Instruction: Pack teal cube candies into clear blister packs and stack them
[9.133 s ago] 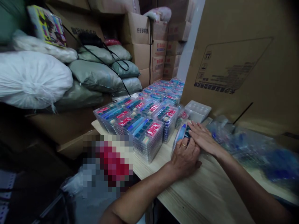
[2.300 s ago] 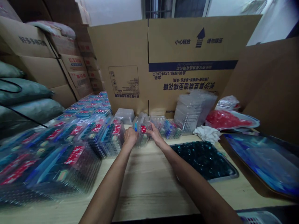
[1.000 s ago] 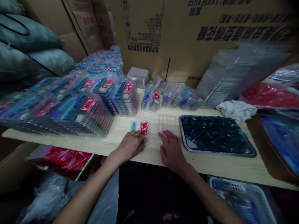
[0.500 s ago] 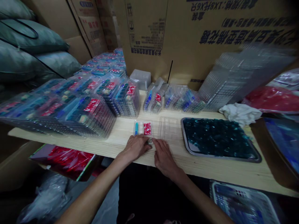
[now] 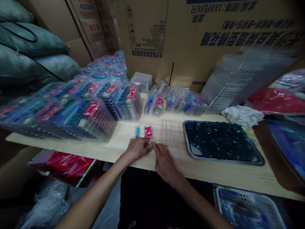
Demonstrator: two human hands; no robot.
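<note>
A shallow clear plastic tray (image 5: 142,128) lies on the table before me, with a light-blue pen-shaped piece (image 5: 137,131) on its left and a red patterned packet (image 5: 148,132) on its right. At its near edge, the bent fingers of my left hand (image 5: 137,149) close on a small pale item (image 5: 150,143), too small to name. My right hand (image 5: 165,160) meets it from the other side, index finger stretched out and the tip at the tray's near right corner; its other fingers extend forward beside it. A clear empty tray (image 5: 170,132) lies just beyond my right fingers.
A metal tray (image 5: 188,149) of dark teal wrapped pieces stands on the right. Stacked filled trays (image 5: 95,124) crowd the left, and more filled trays (image 5: 153,103) lean at the back. Clear empty trays (image 5: 221,79) tilt against a large carton (image 5: 181,60). A white cloth (image 5: 243,115) lies behind.
The view has shifted slightly. My fingertips have moved a little apart at the tray's near edge, and the small pale item shows more clearly between them.
</note>
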